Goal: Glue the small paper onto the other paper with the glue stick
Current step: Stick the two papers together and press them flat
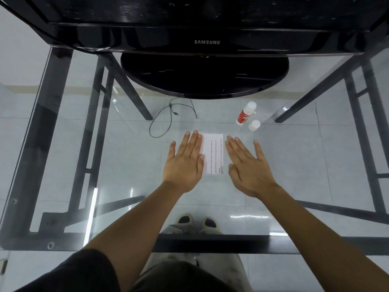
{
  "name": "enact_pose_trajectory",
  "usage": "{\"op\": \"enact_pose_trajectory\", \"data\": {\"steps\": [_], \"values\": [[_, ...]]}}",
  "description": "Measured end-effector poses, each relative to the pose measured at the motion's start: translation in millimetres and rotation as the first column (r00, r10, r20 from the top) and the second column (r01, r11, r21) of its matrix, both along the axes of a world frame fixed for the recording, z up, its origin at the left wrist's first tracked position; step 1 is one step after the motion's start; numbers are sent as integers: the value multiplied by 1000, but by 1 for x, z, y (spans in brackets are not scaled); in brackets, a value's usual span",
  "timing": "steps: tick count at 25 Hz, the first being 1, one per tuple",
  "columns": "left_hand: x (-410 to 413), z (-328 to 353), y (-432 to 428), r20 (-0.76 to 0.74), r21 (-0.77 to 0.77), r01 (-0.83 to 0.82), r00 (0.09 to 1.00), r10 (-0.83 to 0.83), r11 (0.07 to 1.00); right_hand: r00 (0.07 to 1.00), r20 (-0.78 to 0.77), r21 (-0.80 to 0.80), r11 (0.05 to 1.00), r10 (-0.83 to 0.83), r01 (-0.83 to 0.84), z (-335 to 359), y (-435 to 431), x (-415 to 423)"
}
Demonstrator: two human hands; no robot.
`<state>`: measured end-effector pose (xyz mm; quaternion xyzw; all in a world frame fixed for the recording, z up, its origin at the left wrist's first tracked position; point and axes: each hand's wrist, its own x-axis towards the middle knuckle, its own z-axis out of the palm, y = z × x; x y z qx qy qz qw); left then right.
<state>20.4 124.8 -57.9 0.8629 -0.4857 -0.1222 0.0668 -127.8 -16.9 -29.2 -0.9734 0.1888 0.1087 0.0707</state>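
A white paper (pixel 214 153) with lines of small print lies flat on the glass table, between my two hands. My left hand (pixel 185 163) is flat, palm down, fingers apart, and it overlaps the paper's left edge. My right hand (pixel 247 167) is also flat and open, just to the right of the paper. A red and white glue stick (pixel 245 113) lies on the glass at the far right, beyond my right hand. Its white cap (pixel 254 125) stands beside it. I cannot make out a separate small paper.
A black Samsung monitor (pixel 206 42) with a round stand (pixel 204 76) fills the far side of the glass table (pixel 126 182). Black table frame bars run at the left, right and near edge. A thin cable (pixel 166 116) lies on the floor below.
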Motion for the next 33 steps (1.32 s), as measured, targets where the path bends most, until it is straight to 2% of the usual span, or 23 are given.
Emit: {"op": "enact_pose_trajectory", "data": {"steps": [4,5,9,12,15,17,24,33], "values": [[0,-1,0,17,18,-3,1000,2,1000,970,-19,19,970,242,-241,-4,18,0],[0,-1,0,16,20,-1,1000,1,1000,969,-27,8,970,244,-244,-6,18,1],[0,-2,0,6,5,-7,1000,7,1000,998,-9,-66,996,67,-67,-6,0,15],[-1,-3,0,4,1,-10,1000,10,1000,998,21,-35,998,-59,60,-9,0,26],[0,-3,1,18,-1,-13,1000,13,1000,997,69,-33,999,-22,24,-9,13,30],[0,-3,1,18,9,-7,1000,6,1000,999,44,-35,999,17,-15,-12,16,27],[0,-3,0,16,8,-6,1000,6,1000,984,26,-16,985,-174,174,-18,27,30],[0,3,0,-32,40,6,999,-4,999,972,104,87,975,-212,203,-20,27,29]]}}
